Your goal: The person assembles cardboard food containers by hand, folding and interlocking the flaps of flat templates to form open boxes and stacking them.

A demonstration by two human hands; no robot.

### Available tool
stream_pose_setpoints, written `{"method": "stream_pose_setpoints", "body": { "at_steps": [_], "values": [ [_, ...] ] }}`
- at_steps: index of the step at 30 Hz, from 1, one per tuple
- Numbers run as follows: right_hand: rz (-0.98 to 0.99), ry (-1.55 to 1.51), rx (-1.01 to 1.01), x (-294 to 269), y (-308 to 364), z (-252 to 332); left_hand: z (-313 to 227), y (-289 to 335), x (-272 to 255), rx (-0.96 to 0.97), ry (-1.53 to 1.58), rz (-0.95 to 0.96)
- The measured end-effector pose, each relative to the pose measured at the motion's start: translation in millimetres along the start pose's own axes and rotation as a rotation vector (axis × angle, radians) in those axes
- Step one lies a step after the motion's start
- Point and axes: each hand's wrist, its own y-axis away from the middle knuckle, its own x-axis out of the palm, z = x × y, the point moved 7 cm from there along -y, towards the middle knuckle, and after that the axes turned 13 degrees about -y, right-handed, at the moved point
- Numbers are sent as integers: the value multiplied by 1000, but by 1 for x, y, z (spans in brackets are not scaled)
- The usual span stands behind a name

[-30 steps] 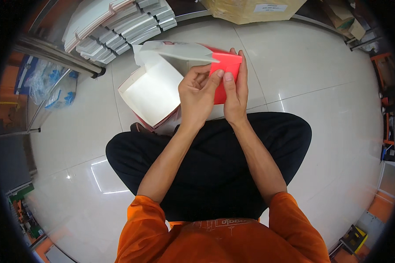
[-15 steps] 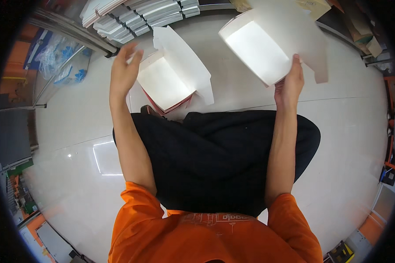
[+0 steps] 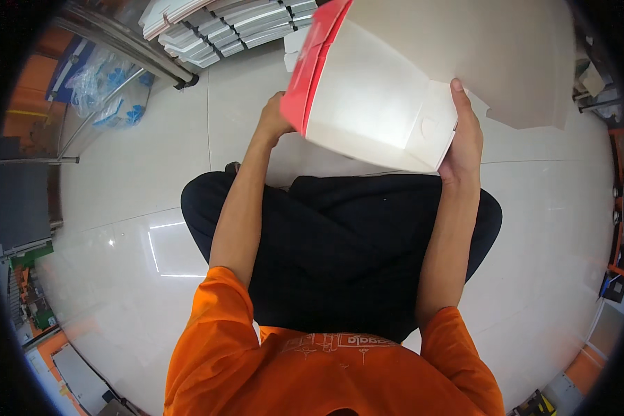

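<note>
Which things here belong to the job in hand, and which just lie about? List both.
Job in hand:
open red-and-white box
right hand, gripping its side
left hand, at its red side

Lying about, it seems:
stacked flat pieces, untouched
clear-and-blue plastic, upper left

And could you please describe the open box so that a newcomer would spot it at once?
Start from the black trousers. Just beyond them, between the left hand and right hand, is the open box. Its hollow white inside and red side set it apart from the grey-white stack, upper left.
</note>
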Motion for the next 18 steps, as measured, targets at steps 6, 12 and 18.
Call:
{"method": "stream_pose_setpoints", "body": {
  "at_steps": [6,12,18],
  "values": [
    [-157,-113,-207,-78,-41,19,-6,2,-4,-539,530,251],
    [-663,-252,-17,-196,-100,-80,-13,3,-31,-523,621,262],
    [-371,-8,385,-137,-59,-114,-19,6,-36,-519,831,333]
  ]
}}
